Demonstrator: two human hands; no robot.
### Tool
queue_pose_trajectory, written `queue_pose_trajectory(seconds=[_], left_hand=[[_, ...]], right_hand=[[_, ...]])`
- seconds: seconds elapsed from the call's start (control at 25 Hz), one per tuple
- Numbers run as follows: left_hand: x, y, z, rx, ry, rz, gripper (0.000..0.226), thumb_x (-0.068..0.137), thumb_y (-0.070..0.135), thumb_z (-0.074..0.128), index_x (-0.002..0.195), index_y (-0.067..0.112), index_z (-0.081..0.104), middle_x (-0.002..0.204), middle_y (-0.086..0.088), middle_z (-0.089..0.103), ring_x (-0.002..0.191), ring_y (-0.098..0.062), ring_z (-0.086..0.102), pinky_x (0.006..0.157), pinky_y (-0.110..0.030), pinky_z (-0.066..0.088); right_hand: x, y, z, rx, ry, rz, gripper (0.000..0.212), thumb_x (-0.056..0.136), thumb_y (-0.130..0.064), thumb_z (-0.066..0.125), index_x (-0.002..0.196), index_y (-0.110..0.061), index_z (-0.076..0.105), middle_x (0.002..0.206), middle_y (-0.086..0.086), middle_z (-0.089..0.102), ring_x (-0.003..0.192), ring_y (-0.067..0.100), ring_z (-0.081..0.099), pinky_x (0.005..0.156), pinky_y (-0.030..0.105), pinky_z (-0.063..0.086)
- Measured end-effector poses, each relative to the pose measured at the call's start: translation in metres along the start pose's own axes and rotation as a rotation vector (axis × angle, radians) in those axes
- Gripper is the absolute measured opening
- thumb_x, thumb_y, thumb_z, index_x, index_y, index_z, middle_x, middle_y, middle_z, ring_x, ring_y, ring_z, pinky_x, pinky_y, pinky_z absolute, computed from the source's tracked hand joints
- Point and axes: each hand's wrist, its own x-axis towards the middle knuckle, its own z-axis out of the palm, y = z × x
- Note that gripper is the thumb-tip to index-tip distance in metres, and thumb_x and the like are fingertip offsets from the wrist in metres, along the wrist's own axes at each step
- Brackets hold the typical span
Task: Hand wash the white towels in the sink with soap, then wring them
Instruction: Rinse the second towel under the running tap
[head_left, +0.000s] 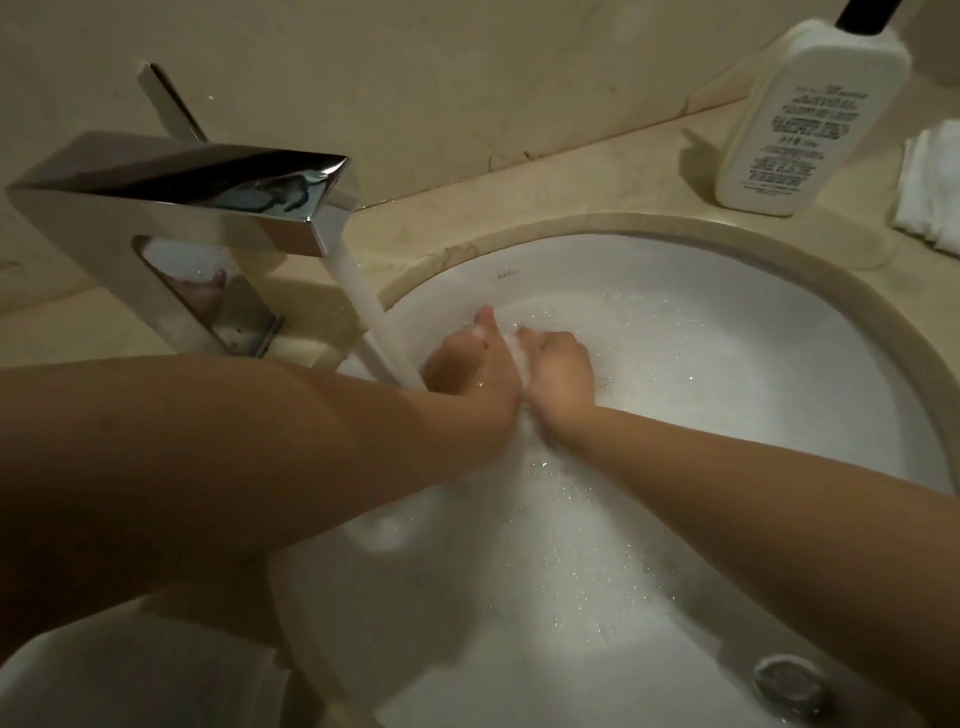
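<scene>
Both the left hand (475, 366) and right hand (558, 371) were clenched on a sudsy white towel (519, 358) in the foamy sink (727, 291) beneath the running faucet (208, 202), apparently mid-scrub; rinsing and wringing likely came next.

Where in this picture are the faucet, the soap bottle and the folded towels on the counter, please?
faucet (208, 171): head view, on the flat top of its chrome spout.
soap bottle (800, 119): head view, on its printed white body.
folded towels (935, 192): head view, on the white stack at the right edge.
</scene>
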Motion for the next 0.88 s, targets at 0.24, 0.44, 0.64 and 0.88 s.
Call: queue_pose_trajectory(seconds=[0.24, 0.44, 0.64, 0.88], left_hand=[[-0.017, 0.009, -0.012, -0.021, -0.021, -0.014, 0.066, 0.111, 0.047, 0.022, 0.114, 0.001, 0.07, 0.116, -0.018, 0.07, 0.113, -0.037, 0.063, 0.088, -0.035, 0.043], [-0.028, -0.004, -0.029, -0.071, -0.17, -0.025, 0.066, 0.102, 0.06, 0.04, 0.131, 0.004, 0.061, 0.13, -0.02, 0.062, 0.12, -0.04, 0.059, 0.102, -0.04, 0.046], [-0.035, -0.01, -0.026, -0.147, -0.09, -0.294, 0.118, 0.053, 0.091, 0.024, 0.141, 0.016, 0.053, 0.146, -0.016, 0.051, 0.132, -0.043, 0.049, 0.111, -0.054, 0.04], [-0.036, -0.009, -0.042, -0.412, -0.077, -0.216, 0.116, 0.053, 0.101, 0.032, 0.126, 0.018, 0.065, 0.126, -0.01, 0.067, 0.112, -0.037, 0.065, 0.104, -0.05, 0.049]], right_hand=[[-0.008, -0.014, -0.006, 0.004, -0.077, 0.098, 0.036, 0.106, -0.02, 0.032, 0.103, 0.0, 0.061, 0.107, 0.024, 0.065, 0.101, 0.04, 0.059, 0.083, 0.039, 0.046], [-0.023, -0.016, -0.023, -0.122, -0.107, 0.157, 0.075, 0.103, -0.061, 0.025, 0.134, 0.003, 0.053, 0.136, 0.023, 0.058, 0.125, 0.038, 0.054, 0.097, 0.037, 0.041], [-0.037, -0.019, -0.029, -0.087, -0.231, 0.235, 0.078, 0.102, -0.062, 0.029, 0.146, 0.0, 0.043, 0.147, 0.02, 0.05, 0.133, 0.037, 0.048, 0.104, 0.037, 0.037], [-0.055, -0.024, -0.037, 0.276, -0.185, 0.136, 0.07, 0.094, -0.07, 0.042, 0.129, -0.01, 0.041, 0.121, 0.009, 0.059, 0.109, 0.028, 0.06, 0.09, 0.04, 0.049]])
